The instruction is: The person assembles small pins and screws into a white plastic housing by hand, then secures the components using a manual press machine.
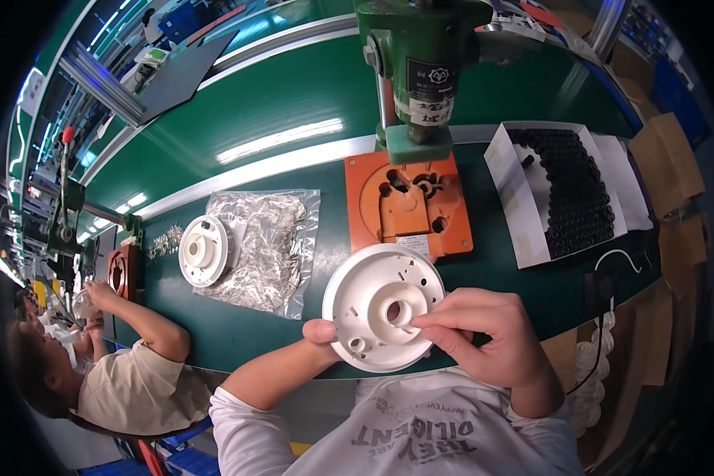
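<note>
A white round plastic housing (347,295) is tilted up toward me in front of my body. It has a raised hub in its middle and several small holes around it. My left hand (319,332) is closed on its left edge, thumb on the rim, the other fingers hidden underneath. At the hub's right side, my right hand (484,333) has its thumb and index finger pinched together. Whatever lies between those fingertips is too small to make out. An orange fixture block (365,230) with cut-out recesses lies just beyond the housing.
A green press (420,79) stands over the fixture. On the right is a white box (518,214) of black rings. To the left, another white housing (190,274) overlaps a clear bag (274,270) of small metallic parts. A co-worker (147,373) sits at far left.
</note>
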Demonstrator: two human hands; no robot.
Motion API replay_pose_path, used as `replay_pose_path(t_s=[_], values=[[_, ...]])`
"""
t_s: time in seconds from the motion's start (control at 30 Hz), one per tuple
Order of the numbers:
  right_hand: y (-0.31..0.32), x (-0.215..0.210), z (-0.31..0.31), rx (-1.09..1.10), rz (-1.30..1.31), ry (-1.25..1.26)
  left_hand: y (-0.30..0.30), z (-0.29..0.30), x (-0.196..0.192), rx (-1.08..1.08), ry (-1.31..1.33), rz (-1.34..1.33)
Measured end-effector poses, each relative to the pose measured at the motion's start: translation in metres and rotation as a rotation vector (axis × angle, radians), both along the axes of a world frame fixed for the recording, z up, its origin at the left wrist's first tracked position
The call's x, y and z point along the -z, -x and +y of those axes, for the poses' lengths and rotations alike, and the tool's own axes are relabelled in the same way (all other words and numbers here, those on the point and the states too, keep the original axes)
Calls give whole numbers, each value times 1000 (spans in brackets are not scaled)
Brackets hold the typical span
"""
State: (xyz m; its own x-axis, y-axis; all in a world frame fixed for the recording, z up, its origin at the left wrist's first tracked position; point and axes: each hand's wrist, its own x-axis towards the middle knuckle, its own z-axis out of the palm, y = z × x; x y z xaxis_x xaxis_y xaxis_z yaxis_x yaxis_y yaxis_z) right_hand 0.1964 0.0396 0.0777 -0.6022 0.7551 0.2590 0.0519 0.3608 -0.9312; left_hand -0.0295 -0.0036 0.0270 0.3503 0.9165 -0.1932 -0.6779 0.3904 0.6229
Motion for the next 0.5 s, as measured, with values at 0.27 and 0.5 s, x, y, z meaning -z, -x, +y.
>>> replay_pose_path(t_s=[0.27,0.5], values=[[-6,-6,-14,63,-68,-482,-1,1,-13,126,-118,-60],[8,-10,-36,65,-231,-946,10,9,22,-6,-798,323]])
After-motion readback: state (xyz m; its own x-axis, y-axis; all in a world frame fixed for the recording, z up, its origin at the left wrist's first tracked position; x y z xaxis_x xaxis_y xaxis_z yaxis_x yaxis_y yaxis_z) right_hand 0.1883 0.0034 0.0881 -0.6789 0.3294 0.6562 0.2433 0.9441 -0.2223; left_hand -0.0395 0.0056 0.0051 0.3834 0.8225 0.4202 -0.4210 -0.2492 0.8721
